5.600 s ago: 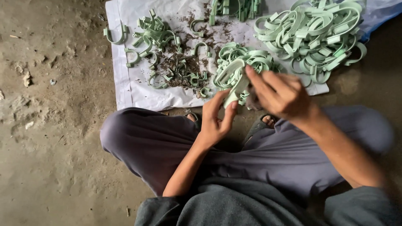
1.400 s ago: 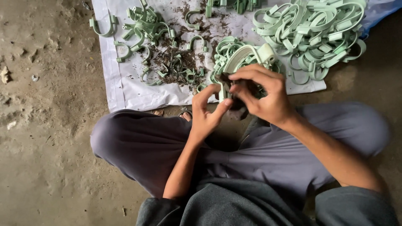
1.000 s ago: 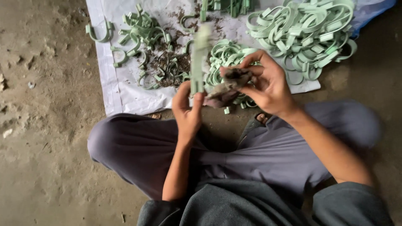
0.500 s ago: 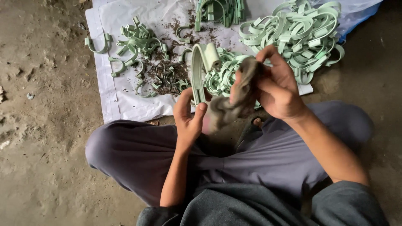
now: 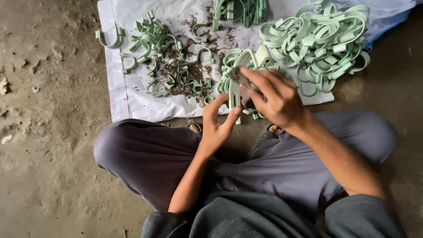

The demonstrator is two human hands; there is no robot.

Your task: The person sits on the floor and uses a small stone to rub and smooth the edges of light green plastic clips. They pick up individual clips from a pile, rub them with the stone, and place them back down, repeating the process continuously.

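The person sits cross-legged on the floor (image 5: 48, 176), grey trousers (image 5: 273, 167) filling the near part of the view. Just above the knees the left hand (image 5: 217, 125) is raised with thumb and fingers spread, its grip closed round the lower end of a pale green clamp (image 5: 235, 90) that stands upright between the two hands. The right hand (image 5: 275, 98) comes in from the right and a little higher, fingers curled together on a small dark rag (image 5: 240, 79) pressed against the clamp's upper part (how firmly it pinches, the view does not show). The clamp thus sits between the hands, over the near edge of a white sheet (image 5: 128, 94). Behind it on the sheet lie brown scraps (image 5: 185, 72) with small green clips (image 5: 152, 37) scattered to the left, and to the far right a big heap (image 5: 321, 42) of green clamps.
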